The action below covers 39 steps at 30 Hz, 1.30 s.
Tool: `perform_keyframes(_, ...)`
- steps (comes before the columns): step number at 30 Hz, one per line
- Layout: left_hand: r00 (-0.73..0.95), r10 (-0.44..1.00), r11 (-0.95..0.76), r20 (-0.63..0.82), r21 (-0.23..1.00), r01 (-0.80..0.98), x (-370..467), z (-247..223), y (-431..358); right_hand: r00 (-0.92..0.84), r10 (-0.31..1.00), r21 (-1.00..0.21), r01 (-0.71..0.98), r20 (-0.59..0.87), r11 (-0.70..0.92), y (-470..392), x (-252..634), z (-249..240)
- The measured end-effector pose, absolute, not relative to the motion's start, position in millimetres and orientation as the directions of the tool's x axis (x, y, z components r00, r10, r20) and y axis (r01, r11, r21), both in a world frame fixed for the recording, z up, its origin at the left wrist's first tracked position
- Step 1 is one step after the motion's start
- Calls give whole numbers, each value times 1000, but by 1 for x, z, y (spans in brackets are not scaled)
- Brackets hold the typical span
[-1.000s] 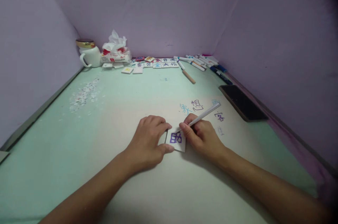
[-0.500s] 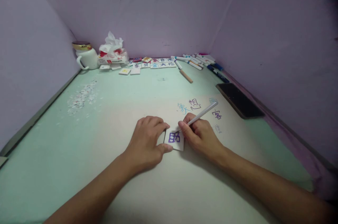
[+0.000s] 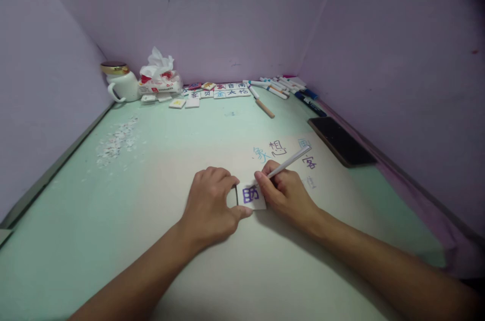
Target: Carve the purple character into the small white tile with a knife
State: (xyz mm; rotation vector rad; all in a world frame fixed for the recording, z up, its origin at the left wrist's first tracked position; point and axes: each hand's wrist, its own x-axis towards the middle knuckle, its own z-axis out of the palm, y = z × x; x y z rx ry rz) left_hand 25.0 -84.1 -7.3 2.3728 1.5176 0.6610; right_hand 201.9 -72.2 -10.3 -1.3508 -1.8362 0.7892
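The tile [image 3: 259,204] is pinched by the left hand [image 3: 210,205], the slim tool [image 3: 290,160] by the right hand [image 3: 291,195]; lettering [image 3: 246,195] could be marred by slippage.

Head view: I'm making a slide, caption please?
Left hand steadies a marked tile while the right hand holds a slim pen over it.

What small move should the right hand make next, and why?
I'd lift the white pen slightly: its tip is at the top of the purple character, and the right hand sits close by, making the strokes there hard to check. The left hand braces the tile by its edges, so it should probably stay put.
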Motion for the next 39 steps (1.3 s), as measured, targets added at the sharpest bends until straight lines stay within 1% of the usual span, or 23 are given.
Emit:
perform_keyframes(5,333,902,-421,274,394,817,31,-7,-88,-186,964,-803,536,189,261,-73,202,-11)
perform_keyframes(11,327,919,-382,221,285,879,37,-7,-90,-176,964,-805,530,202,265,-73,201,-9)
perform_keyframes(15,328,925,-369,190,254,894,39,-5,-92,-188,961,-807,524,205,274,-74,202,-9)
perform_keyframes(19,324,925,-364,196,225,904,40,-5,-93,-188,959,-808,518,211,280,-76,202,-10)
perform_keyframes(23,312,925,-352,218,179,919,44,-7,-96,-166,963,-815,514,210,266,-79,202,-11)
perform_keyframes(27,318,923,-351,216,139,926,47,-5,-98,-127,977,-849,485,169,210,-80,202,-12)
perform_keyframes(29,334,926,-364,176,175,915,44,-1,-97,-116,981,-863,468,153,190,-79,203,-12)
perform_keyframes(31,389,909,-415,147,242,877,37,4,-92,-123,981,-870,454,153,192,-79,204,-12)
perform_keyframes(34,555,821,-564,133,337,754,27,8,-78,-147,976,-865,455,159,210,-78,205,-12)
perform_keyframes(35,609,786,-601,107,366,711,24,8,-72,-149,975,-862,460,164,215,-78,205,-13)
perform_keyframes(37,684,727,-641,58,414,646,21,7,-61,-146,973,-857,464,177,226,-79,207,-13)
perform_keyframes(39,714,699,-656,44,436,616,21,5,-55,-149,971,-855,462,189,237,-80,209,-14)
